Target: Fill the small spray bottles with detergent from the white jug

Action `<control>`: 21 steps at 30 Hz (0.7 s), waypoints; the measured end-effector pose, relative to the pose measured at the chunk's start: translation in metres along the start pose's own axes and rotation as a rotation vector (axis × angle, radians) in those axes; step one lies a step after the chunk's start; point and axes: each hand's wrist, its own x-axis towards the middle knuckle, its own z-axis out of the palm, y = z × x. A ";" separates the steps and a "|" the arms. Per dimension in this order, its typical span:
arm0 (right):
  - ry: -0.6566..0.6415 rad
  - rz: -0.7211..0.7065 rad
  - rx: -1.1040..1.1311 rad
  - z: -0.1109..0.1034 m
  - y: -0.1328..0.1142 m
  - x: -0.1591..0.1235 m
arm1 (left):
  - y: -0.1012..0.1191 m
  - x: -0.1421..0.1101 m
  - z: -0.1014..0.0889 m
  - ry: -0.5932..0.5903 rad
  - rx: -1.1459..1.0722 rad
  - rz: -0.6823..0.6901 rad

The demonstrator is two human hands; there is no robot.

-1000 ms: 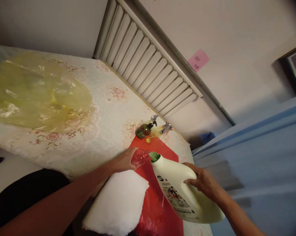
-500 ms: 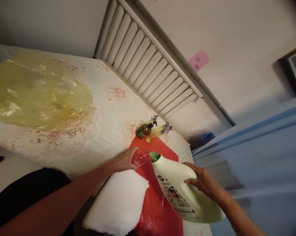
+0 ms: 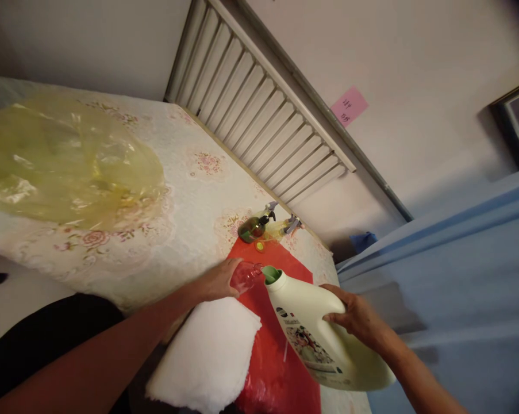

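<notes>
My left hand (image 3: pixel 219 280) is closed around a small clear bottle (image 3: pixel 244 277), its mouth turned to the right. In my right hand (image 3: pixel 352 313) is a large pale green detergent jug (image 3: pixel 313 328), gripped by its handle and tilted toward the left. The jug's green spout (image 3: pixel 270 274) sits right at the bottle's mouth; whether liquid flows between them I cannot tell. Both are over a red sheet (image 3: pixel 280 261). Below my left wrist lies a folded white cloth (image 3: pixel 207 356).
A dark green pump bottle (image 3: pixel 253 229), a yellow cap (image 3: pixel 260 246) and a clear spray bottle (image 3: pixel 280 229) stand beyond my hands. A yellow plastic bag (image 3: pixel 73 164) covers the left of the floral tablecloth (image 3: pixel 185 213). Behind runs a radiator (image 3: pixel 259 109); a blue curtain (image 3: pixel 449 276) hangs right.
</notes>
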 end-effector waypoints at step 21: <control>0.008 -0.022 0.005 -0.001 0.002 0.000 | 0.002 0.000 -0.004 0.000 0.076 0.011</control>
